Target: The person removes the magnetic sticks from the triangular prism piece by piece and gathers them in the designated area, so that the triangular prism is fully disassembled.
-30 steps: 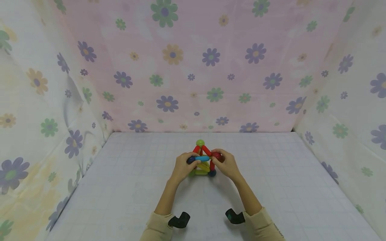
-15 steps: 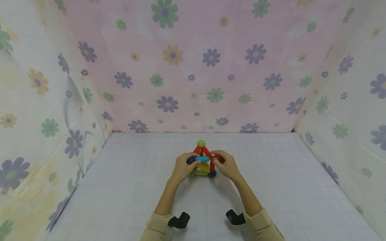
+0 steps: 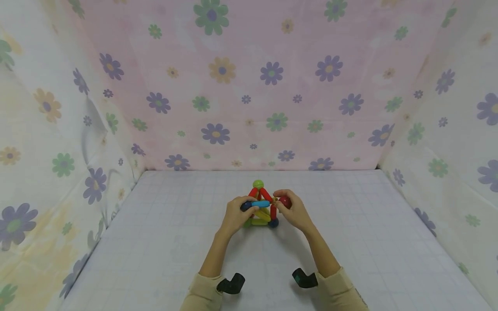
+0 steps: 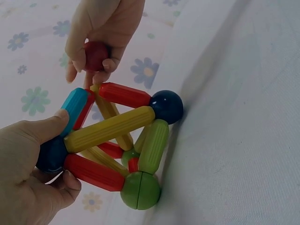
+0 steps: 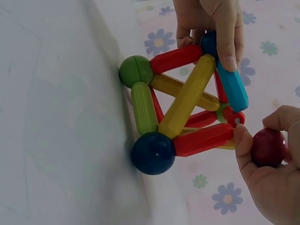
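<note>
A frame of magnetic building rods and balls stands on the table. My left hand [image 3: 235,214] holds its upper dark blue ball [image 4: 50,153], the thumb lying on a light blue rod [image 5: 233,89]. My right hand [image 3: 294,212] grips a red ball [image 5: 268,147], which is apart from the frame. Its fingertips lie close to the free end of a red rod [image 5: 204,139]; whether they touch it I cannot tell. A long yellow rod [image 5: 190,96] runs diagonally down to a lower dark blue ball [image 5: 153,153]. A green ball [image 5: 136,71] forms another lower corner.
A light green ball [image 3: 258,184] tops the far side of the frame. The white table [image 3: 163,242] meets flowered cloth walls [image 3: 249,86] at the back and sides. Dark curved pieces [image 3: 231,284] sit at both sleeve cuffs.
My right hand has drawn slightly to the right with the red ball, which now sits away from the rod ends. My left hand has stayed on the dark blue ball.
</note>
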`<state>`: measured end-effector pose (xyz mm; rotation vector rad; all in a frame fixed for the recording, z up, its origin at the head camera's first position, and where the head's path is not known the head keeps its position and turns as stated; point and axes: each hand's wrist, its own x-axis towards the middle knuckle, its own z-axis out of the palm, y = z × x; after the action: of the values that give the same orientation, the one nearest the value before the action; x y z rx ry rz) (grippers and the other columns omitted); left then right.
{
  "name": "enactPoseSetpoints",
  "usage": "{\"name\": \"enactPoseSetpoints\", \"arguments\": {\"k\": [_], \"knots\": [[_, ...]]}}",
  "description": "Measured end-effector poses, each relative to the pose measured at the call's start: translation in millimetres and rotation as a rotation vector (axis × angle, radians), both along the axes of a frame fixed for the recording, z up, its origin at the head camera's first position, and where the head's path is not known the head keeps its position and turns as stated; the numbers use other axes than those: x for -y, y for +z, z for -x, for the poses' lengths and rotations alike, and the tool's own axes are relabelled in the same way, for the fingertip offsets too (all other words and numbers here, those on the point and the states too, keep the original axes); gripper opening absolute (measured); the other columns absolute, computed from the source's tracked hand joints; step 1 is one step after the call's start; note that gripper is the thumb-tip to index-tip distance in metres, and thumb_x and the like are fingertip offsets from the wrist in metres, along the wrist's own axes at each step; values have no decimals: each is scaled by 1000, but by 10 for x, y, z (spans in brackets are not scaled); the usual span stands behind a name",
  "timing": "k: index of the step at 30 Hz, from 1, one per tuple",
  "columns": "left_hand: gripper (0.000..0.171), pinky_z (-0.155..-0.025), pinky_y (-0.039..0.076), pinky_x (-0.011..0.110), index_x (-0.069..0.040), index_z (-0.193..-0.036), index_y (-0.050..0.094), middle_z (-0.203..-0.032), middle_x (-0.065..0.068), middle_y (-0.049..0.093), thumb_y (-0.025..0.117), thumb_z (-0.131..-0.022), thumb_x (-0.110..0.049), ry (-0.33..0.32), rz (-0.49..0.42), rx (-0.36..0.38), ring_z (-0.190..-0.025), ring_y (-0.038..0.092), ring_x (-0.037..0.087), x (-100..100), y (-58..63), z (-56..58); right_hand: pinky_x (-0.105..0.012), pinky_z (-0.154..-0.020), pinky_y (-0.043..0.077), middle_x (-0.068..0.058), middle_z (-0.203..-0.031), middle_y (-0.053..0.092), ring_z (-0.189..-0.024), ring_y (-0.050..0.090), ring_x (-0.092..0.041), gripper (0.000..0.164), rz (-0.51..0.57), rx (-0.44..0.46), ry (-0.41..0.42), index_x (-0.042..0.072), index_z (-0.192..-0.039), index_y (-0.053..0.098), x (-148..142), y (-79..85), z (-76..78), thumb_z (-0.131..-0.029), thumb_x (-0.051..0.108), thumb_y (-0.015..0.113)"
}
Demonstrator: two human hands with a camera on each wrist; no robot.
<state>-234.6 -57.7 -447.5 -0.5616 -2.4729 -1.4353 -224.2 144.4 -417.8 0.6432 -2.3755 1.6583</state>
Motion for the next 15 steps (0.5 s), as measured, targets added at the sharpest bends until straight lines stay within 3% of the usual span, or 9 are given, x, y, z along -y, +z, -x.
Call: {"name": "enactPoseSetpoints", "arguments": {"k": [5,12,15], "knots": [[17,-78,48,36,-5,-98,69,-96,11,67,70,-85,-15,6,-5,-9,-87,57,23,-3,-15,3,-27,-66,55,-27,-102,59,-76,66,-31,24,90,45,20,-12,-114,52,-149,-180,132,-92,-1,54],[19,-80,48,38,-5,-100,69,-97,12,67,69,-85,-16,6,-2,12,-89,57,24,5,-14,-2,-19,-75,52,-31,-109,57,-79,69,-12,41,197,142,-79,-12,-124,51,-422,-298,277,-92,11,61],[19,-81,49,41,-4,-101,69,-98,12,67,69,-85,-15,2,-5,14,-90,58,25,6,-13,-3,-17,-78,49,-35,-118,50,-86,69,-13,51,177,208,-86,-12,-134,41,-559,-346,349,-92,11,59]]}}
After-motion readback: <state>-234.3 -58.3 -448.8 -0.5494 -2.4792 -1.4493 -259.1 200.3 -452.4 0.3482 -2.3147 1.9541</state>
